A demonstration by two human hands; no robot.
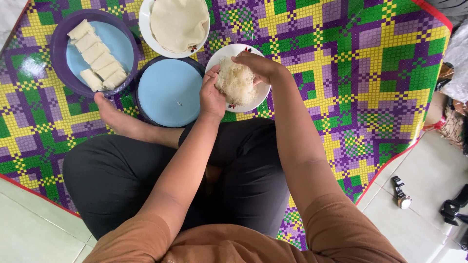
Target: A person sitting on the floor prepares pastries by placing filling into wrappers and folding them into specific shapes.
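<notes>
Noodles (236, 82) cupped between both hands over white plate (258, 95). Left hand (210, 95) half-curled beneath the clump; right hand (256, 65) arched, fingers pinching its top. Blue lid (168, 92) just left.

No packages, labels, signs, screens.

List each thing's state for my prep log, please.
Left hand: gripping the noodle clump.
Right hand: gripping the noodle clump.
Noodle clump: held above white plate.
Wrapper stack: flat, unrolled.
Rolls: wrapped, lined up on purple tray.
Blue plate: bare.
</notes>
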